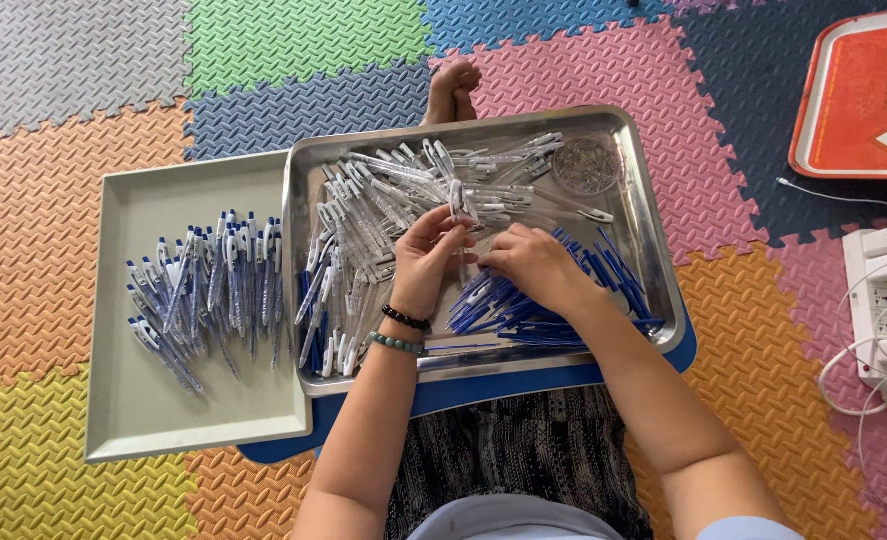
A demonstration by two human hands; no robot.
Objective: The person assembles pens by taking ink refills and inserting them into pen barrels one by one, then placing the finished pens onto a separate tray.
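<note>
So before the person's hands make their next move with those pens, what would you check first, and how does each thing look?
1. Left hand has hold of a clear plastic pen barrel: ok, pinched at the fingertips.
2. Right hand meets the same piece: cannot tell, its fingers hide the contact.
3. Loose blue ink refills within reach: ok, piled beside the right hand in the shiny steel tray.
4. Spare clear barrels available: ok, heaped in the steel tray.
5. Small round dish of tiny metal parts upright: ok, in the tray's far corner.
6. Room for finished blue-and-white pens on the pale grey plastic tray: ok, bare surface shows.
</note>
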